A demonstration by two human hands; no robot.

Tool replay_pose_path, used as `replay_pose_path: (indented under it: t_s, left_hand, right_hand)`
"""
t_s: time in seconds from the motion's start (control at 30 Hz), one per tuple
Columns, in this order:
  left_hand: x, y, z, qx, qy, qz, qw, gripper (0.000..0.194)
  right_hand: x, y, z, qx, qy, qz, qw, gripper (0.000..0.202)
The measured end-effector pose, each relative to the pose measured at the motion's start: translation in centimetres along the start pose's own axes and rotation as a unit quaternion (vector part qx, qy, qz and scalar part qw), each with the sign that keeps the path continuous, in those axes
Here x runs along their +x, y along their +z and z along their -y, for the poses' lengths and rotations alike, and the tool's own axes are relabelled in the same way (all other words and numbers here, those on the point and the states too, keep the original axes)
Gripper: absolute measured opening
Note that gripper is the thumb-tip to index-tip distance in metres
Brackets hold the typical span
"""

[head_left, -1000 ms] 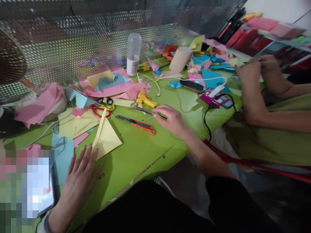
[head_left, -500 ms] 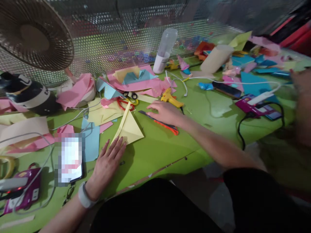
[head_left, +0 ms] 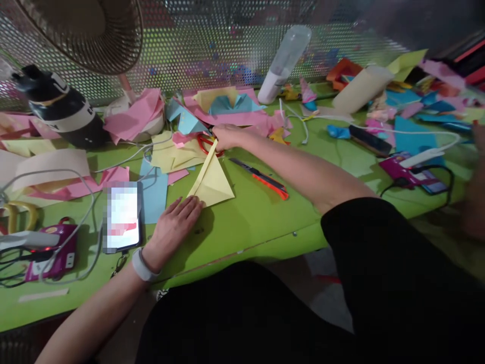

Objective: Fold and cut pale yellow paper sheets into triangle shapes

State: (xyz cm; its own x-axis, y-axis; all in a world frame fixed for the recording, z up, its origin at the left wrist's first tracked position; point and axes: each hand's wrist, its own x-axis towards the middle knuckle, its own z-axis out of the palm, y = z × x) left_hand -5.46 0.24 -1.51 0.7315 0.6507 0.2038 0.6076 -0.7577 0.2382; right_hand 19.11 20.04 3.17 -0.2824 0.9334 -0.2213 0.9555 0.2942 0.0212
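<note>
A folded yellow paper lies on the green table, with a narrow folded strip along its left edge. My left hand rests flat on its lower left corner, fingers stretched out. Beyond the paper's tip, my right hand is closed at the red-handled scissors; what its fingers grip is too hidden to make out. An orange and black cutter lies to the right of the paper. The yellow glue gun shows partly behind my right forearm.
A lit phone lies left of my left hand. Coloured paper scraps, a black bottle, a fan and cables crowd the left and back. A clear bottle and a cardboard roll stand farther right. Another person's arm shows at the right edge.
My right hand has moved away from beside the cutter, forward and left to the scissors, and its fingers have closed. My left hand stays on the yellow paper. The view has shifted.
</note>
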Motion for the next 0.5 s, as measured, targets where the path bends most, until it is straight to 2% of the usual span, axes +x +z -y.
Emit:
replay_pose_path:
  t_s: [0.13,0.3,0.4,0.5]
  left_hand:
    - [-0.2,0.0,0.6,-0.001,-0.001,-0.002,1.000,0.047]
    - [-0.3,-0.2,1.0,0.045,0.015,-0.006,0.999,0.048]
    - [-0.3,-0.3,1.2,0.071,0.031,-0.019,0.997,0.047]
    - [-0.3,-0.4,1.4,0.086,0.040,-0.029,0.995,0.048]
  right_hand:
    - [0.2,-1.2,-0.1,-0.013,-0.003,0.032,0.999,0.048]
    - [-1.0,-4.7,-1.4,0.004,0.008,0.054,0.998,0.031]
    - [-3.0,-6.2,-3.3,0.089,0.044,0.084,0.992,0.024]
    - [-5.9,-6.0,-5.2,0.205,0.063,0.074,0.974,0.029]
